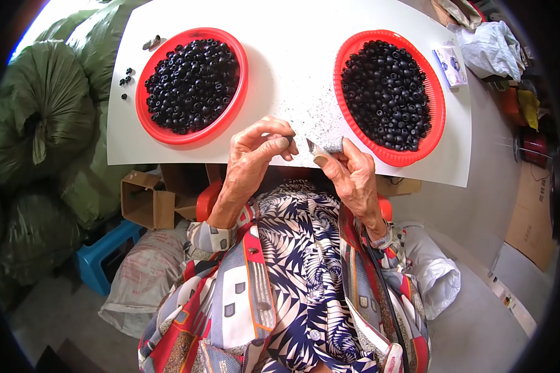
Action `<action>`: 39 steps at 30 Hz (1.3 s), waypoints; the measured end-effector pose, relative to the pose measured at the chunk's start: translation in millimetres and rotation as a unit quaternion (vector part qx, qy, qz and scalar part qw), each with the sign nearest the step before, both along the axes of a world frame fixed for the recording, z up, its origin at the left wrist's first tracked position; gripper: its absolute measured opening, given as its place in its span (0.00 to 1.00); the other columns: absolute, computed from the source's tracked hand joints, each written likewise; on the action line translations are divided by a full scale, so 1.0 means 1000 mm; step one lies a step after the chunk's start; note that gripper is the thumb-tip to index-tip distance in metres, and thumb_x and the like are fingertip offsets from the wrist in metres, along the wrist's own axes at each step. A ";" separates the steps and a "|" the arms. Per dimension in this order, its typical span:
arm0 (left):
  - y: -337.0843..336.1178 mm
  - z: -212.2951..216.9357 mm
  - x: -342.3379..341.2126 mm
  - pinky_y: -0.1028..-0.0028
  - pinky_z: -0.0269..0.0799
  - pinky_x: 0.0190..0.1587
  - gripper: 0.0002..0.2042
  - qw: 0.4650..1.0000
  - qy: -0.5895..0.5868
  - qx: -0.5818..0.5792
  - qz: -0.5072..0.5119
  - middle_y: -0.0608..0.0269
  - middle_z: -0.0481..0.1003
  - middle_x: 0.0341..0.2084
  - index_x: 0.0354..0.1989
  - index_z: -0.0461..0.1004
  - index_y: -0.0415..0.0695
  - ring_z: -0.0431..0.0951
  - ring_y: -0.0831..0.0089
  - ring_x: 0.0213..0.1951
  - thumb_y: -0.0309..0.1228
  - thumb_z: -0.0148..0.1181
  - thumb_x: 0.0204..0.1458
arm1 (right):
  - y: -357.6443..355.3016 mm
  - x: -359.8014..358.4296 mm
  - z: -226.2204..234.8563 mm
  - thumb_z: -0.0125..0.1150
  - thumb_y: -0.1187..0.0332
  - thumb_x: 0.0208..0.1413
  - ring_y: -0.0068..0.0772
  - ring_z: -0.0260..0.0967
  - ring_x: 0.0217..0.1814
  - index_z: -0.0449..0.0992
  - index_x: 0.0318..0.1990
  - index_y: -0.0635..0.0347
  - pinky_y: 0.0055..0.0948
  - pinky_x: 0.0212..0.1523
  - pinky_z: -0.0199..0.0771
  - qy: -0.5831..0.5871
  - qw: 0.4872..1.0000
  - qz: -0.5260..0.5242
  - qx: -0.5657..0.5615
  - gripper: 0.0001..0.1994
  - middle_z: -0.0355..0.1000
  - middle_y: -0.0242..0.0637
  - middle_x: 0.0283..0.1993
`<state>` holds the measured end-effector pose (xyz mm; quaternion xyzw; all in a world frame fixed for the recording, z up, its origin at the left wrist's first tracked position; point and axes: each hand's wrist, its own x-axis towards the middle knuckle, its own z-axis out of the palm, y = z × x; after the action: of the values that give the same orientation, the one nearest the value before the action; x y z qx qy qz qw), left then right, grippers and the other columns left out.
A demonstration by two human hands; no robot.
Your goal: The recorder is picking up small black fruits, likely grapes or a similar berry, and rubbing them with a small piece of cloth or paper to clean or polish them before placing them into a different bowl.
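Above the table's near edge, the fingertips of my left hand (254, 149) pinch a small black plastic cap (289, 138). Facing it a short gap away, my right hand (353, 175) grips a small knife (332, 147) with a grey wrapped handle, its blade pointing toward the left hand. To the left lies a red basket (190, 138) heaped with small hollow black caps (193, 84). Another red basket (406, 158), slotted around the side, holds similar black caps (389, 93) on the right. Dark shavings (320, 115) are scattered on the tabletop between them.
The white table (286, 37) also bears a few loose caps (127, 79), a small grey object (151, 42) and a small printed box (450, 67). Green sacks (43, 112) pile up at left, beside a blue stool (102, 255) and an open cardboard box (146, 202).
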<state>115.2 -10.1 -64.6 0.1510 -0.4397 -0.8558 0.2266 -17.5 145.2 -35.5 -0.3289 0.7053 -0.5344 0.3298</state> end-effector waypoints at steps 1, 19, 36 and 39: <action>0.000 -0.001 0.000 0.77 0.72 0.37 0.09 1.000 0.002 0.001 0.001 0.57 0.73 0.38 0.44 0.75 0.36 0.76 0.72 0.36 0.21 0.58 0.55 | -0.002 0.002 0.002 0.65 0.64 0.55 0.21 0.61 0.23 0.65 0.28 0.66 0.29 0.24 0.65 0.002 1.000 -0.006 -0.022 0.16 0.70 0.41 0.21; 0.007 -0.013 0.003 0.77 0.71 0.45 0.10 0.971 0.045 0.233 -0.037 0.57 0.75 0.42 0.42 0.74 0.40 0.74 0.72 0.44 0.18 0.61 0.52 | -0.008 0.011 0.015 0.68 0.68 0.50 0.46 0.67 0.22 0.70 0.29 0.66 0.40 0.20 0.66 0.216 0.974 0.046 -0.042 0.12 0.61 0.42 0.24; 0.007 -0.012 0.001 0.77 0.70 0.41 0.10 0.978 0.025 0.207 -0.029 0.56 0.74 0.41 0.41 0.75 0.39 0.73 0.75 0.38 0.19 0.62 0.51 | -0.010 0.011 0.010 0.69 0.65 0.51 0.52 0.69 0.21 0.65 0.29 0.64 0.41 0.21 0.67 0.222 0.973 0.040 -0.044 0.16 0.67 0.47 0.20; 0.007 -0.011 0.001 0.77 0.70 0.41 0.10 0.979 0.022 0.200 -0.028 0.56 0.74 0.40 0.41 0.75 0.39 0.73 0.75 0.37 0.19 0.62 0.51 | -0.010 0.011 0.007 0.69 0.65 0.51 0.52 0.69 0.21 0.65 0.29 0.64 0.41 0.21 0.68 0.221 0.973 0.039 -0.044 0.16 0.67 0.47 0.21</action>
<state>115.9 -3.2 -76.0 0.1620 -0.2588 -0.9356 0.1773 -6.9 135.1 -28.0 -0.4806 0.7229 -0.4657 0.1718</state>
